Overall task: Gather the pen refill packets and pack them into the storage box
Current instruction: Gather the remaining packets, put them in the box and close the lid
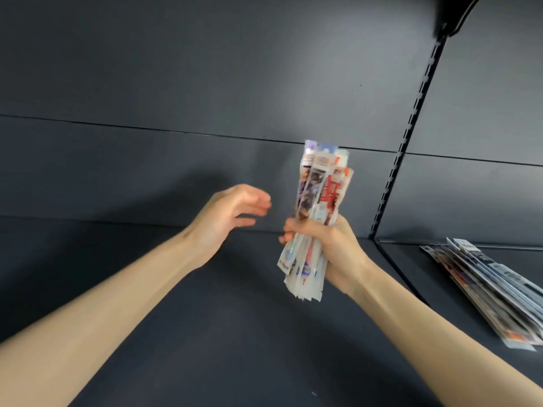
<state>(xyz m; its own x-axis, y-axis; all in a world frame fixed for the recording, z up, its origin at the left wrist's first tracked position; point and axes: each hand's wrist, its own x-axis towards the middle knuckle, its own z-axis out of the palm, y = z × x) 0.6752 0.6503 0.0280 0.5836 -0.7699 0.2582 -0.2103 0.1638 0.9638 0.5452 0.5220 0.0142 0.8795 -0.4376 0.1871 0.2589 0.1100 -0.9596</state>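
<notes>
Because the right hand (326, 245) grips the bundle of pen refill packets (320, 186) only around its lower middle, with long ends sticking out above and below the fist, the likeliest trouble is a packet sliding free; the sleeves look thin and glossy, and the lower ends already fan out unevenly, so a slackened squeeze or a quick swing could scatter several onto the dark shelf (205, 318). A second risk is overfilling; a loose pile of packets (493, 289) lies on the neighbouring shelf section to the right, beyond the slotted upright (405, 148) and well apart from the bundle, and adding it to an already full fist would probably spill some. The storage box is not in view, so where the bundle must travel cannot be judged.

The right forearm reaches up from the lower right corner; its fingers and thumb curl tightly round the bundle, which stands nearly upright above the shelf, in front of the back panel (176, 83). The left forearm comes in from the lower left; the left hand (229, 218) holds nothing, its fingers loosely curved and spread, palm turned towards the bundle, near it but not touching; it seems placed to steady or square the packets.
</notes>
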